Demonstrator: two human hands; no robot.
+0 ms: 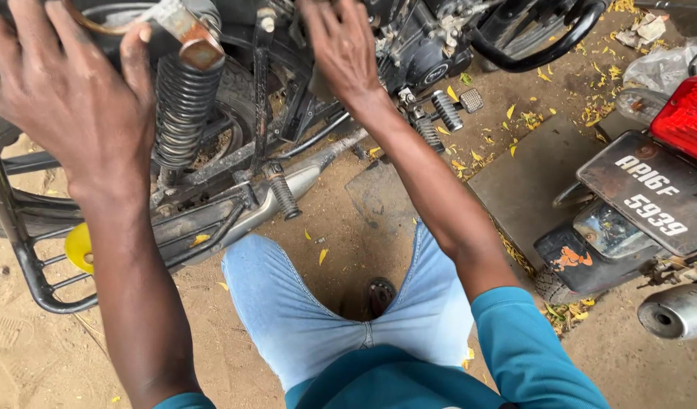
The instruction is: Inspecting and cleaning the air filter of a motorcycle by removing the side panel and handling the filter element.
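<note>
I stand over a black motorcycle (235, 163) and look down at its rear side. My left hand (68, 91) rests with spread fingers on the top left of the bike, beside the black coiled shock absorber (183, 106) and its rusty top mount (189, 34). My right hand (344, 49) reaches into the frame near the engine (424, 45), fingers down; its tips are hidden, so what it touches is unclear. Below lie the chrome exhaust pipe (295, 185) and the ribbed footpegs (447, 110).
A second motorcycle's rear stands at the right, with a red tail light (689, 113), a number plate (655, 193) and a silver exhaust tip (678, 310). A yellow reflector (77, 246) sits by the black side rack (30, 265). Sandy ground with yellow petals lies around my legs.
</note>
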